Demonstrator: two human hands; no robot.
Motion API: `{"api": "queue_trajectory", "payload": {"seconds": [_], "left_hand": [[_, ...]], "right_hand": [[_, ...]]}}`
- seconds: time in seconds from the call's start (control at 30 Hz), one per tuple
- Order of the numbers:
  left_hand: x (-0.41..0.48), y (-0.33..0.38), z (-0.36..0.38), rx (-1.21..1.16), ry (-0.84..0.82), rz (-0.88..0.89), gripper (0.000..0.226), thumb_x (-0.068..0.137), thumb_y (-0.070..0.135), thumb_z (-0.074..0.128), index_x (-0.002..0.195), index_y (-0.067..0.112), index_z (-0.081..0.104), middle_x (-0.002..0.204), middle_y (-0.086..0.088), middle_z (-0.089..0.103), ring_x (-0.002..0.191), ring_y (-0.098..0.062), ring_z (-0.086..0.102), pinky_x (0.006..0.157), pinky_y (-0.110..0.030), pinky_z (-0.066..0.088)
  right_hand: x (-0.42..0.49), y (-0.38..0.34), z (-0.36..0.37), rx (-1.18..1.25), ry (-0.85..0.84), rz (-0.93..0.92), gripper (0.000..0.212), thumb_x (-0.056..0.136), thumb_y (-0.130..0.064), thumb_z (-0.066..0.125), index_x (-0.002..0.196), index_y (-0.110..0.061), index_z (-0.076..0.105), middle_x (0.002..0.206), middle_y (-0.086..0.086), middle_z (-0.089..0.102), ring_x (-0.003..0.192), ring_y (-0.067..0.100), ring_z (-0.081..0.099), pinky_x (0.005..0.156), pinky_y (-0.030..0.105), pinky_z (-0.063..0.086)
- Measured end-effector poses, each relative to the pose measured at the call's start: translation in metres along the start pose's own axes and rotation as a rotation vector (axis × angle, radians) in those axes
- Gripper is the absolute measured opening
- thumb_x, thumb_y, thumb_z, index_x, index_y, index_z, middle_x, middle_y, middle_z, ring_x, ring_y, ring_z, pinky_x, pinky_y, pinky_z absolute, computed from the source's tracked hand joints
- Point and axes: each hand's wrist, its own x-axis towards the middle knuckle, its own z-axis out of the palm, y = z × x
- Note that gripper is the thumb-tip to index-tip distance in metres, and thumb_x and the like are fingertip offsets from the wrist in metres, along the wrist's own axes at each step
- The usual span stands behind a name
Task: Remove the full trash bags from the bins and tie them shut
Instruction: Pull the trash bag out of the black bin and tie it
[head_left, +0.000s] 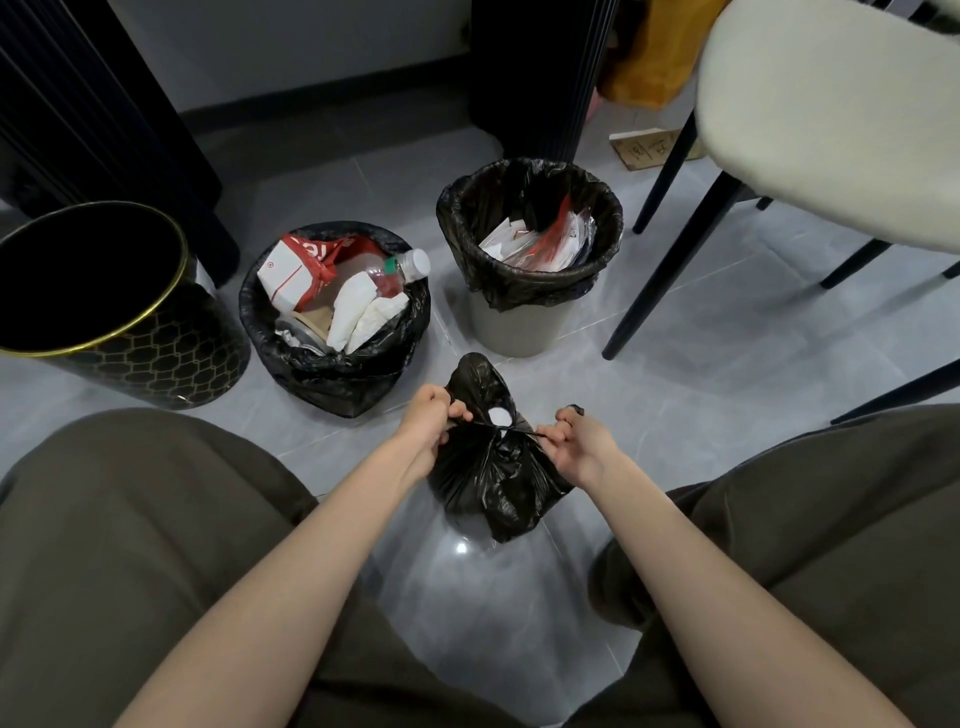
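Bag (493, 478) on floor (675, 389), bare all round; left hand (428, 423), right hand (576, 441): fingers (457, 413) curled, pinching its ends taut.

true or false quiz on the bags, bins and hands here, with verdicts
1. The left hand and right hand each pinch an end of the small black bag on the floor. True.
2. The black-and-gold bin has a liner over its rim. False: its gold rim is bare.
3. The grey bin has a black liner folded over its rim. True.
4. The plastic bottle sticks out of the grey bin. False: it sits in the open middle bag.
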Motion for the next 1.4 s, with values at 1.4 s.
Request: {"api": "queue_trajectory", "payload": {"seconds": [1.4], "left_hand": [[-0.003, -0.018, -0.006, -0.013, -0.089, -0.119, 0.023, 0.097, 0.012, 0.045, 0.075, 0.017, 0.048, 0.070, -0.002, 0.054, 0.059, -0.009, 0.047, 0.033, -0.010, 0.032]], "right_hand": [[-0.007, 0.019, 0.027, -1.286, -0.151, -0.434, 0.026, 0.066, -0.021, 0.085, 0.061, -0.015, 0.061, 0.059, -0.008, 0.054, 0.059, 0.006, 0.051, 0.062, 0.017, 0.043]]}}
